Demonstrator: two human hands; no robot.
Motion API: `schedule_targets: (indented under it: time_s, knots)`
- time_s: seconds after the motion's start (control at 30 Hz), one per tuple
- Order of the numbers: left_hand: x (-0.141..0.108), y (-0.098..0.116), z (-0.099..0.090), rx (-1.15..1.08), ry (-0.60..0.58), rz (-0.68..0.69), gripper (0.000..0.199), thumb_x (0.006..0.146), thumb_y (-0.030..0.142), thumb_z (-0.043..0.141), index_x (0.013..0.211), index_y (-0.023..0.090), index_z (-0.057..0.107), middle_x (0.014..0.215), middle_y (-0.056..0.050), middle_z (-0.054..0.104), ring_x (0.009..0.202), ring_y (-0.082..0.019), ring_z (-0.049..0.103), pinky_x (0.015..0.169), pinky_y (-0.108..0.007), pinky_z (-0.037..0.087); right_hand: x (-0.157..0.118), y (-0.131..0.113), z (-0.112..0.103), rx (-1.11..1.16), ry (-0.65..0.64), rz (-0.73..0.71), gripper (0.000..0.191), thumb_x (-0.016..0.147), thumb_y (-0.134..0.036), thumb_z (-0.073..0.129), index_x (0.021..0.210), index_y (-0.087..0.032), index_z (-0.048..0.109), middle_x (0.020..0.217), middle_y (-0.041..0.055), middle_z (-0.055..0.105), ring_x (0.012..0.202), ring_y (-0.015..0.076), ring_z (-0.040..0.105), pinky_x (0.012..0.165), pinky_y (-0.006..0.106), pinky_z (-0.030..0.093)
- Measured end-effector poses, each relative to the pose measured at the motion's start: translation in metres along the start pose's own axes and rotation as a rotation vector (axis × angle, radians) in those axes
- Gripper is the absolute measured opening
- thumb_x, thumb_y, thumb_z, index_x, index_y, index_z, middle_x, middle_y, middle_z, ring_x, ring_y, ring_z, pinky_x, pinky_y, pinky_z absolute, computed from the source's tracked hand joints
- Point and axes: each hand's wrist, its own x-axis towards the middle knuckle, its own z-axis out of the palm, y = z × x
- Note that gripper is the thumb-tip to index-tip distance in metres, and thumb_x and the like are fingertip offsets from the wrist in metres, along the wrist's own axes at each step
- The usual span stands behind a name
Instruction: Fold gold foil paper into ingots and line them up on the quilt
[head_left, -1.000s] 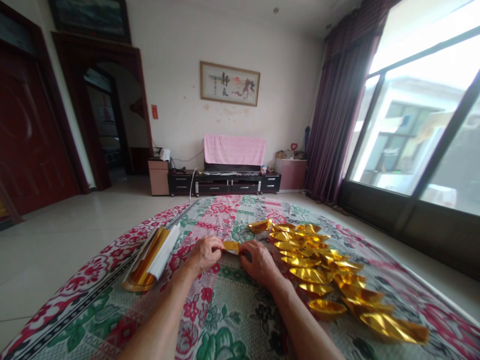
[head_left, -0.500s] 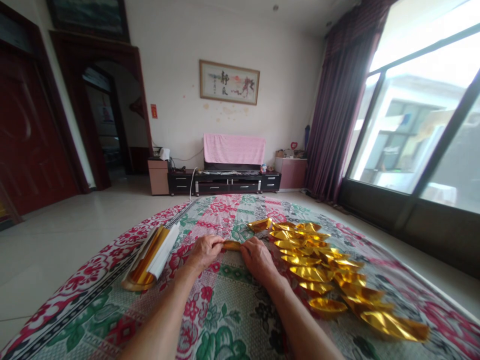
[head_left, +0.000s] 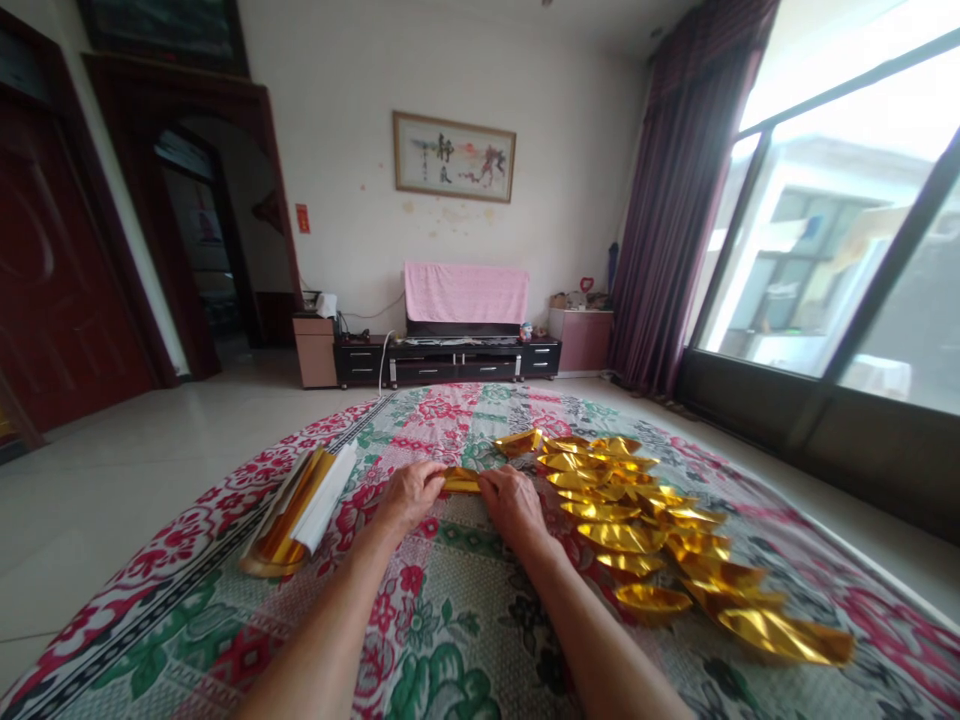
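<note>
A small folded piece of gold foil paper (head_left: 461, 481) is stretched between both hands above the flowered cloth. My left hand (head_left: 411, 496) is closed on its left end, thumb and fingers pinched. Its right end is pinched in my right hand (head_left: 514, 503). Several folded gold paper boat shapes (head_left: 624, 538) lie in rows to the right of my right hand. Left of my left hand rests a stack of gold and white paper sheets (head_left: 300, 512), curled at its near end.
The round table's cloth (head_left: 442, 650) has red and green flowers. Beyond the table stands a low black cabinet (head_left: 454, 368) with a pink cloth (head_left: 466, 292) above it. A purple curtain (head_left: 664, 230) hangs by a large window at the right.
The folded paper between my hands now shows a wider, brighter gold face. Both hands have stayed nearly in place, and the view has shifted slightly.
</note>
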Motion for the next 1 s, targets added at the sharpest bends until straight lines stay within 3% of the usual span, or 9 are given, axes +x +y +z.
schedule_targets:
  time_s: [0.27,0.7,1.0]
  knots:
    - [0.0002,0.0027,-0.0009,0.005,-0.007,-0.038,0.03,0.08,0.019,0.05,0.106,0.021,0.063,0.101,-0.004,0.069,0.091,-0.015,0.063,0.082,-0.024,0.046,0.0008,-0.0005,0.0009,0.018,0.006,0.019,0.029,0.088,-0.027,0.044,0.068,-0.02,0.064,0.07,0.0015,0.058,0.069,0.0105,0.053,0.063,0.019,0.03]
    - [0.0014,0.0006,0.0015,0.019,0.013,-0.039,0.033,0.077,0.015,0.051,0.108,0.019,0.061,0.091,-0.004,0.067,0.079,-0.013,0.061,0.074,-0.022,0.044,0.002,-0.0009,0.0032,0.02,0.009,0.048,0.022,0.085,-0.028,0.047,0.081,-0.025,0.069,0.08,0.0027,0.062,0.077,0.0133,0.056,0.069,0.02,0.034]
    - [-0.0005,0.0017,0.0024,0.076,0.043,-0.013,0.012,0.078,0.017,0.052,0.081,0.02,0.063,0.079,-0.001,0.063,0.072,-0.011,0.057,0.068,-0.021,0.04,0.0035,-0.0005,0.0052,0.023,-0.004,0.076,0.02,0.084,-0.027,0.048,0.084,-0.023,0.068,0.082,0.0036,0.062,0.079,0.0147,0.056,0.069,0.022,0.034]
